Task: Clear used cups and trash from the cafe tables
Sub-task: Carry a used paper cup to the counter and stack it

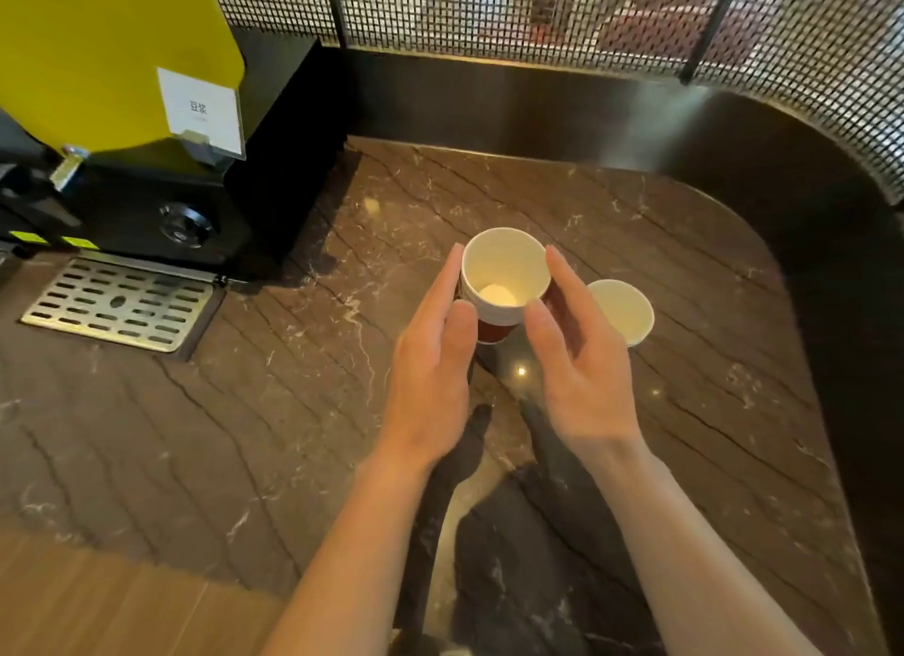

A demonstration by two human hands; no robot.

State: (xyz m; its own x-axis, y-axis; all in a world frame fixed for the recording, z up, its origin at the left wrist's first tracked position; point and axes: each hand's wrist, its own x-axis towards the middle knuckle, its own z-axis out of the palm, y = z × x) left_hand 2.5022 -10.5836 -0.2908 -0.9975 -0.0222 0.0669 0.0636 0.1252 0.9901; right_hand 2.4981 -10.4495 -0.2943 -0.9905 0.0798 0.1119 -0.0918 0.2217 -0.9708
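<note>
Both forearms reach in from the bottom of frame. Left hand [430,362] and right hand [579,367] flank the stacked cups [504,269] mid-frame on the counter [293,411], palms facing each other. Fingers [447,279] are straight to loosely bent and apart, not wrapped round the stack. Thumb tips sit at its near rim. A single cup [623,310] stands just right of it, behind the right hand.

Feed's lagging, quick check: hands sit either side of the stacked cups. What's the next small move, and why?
Probably close both hands on the cup stack and lift it: left hand and right hand flank it, fingers straight, not yet curled round it. The single cup stands to its right on the counter.
</note>
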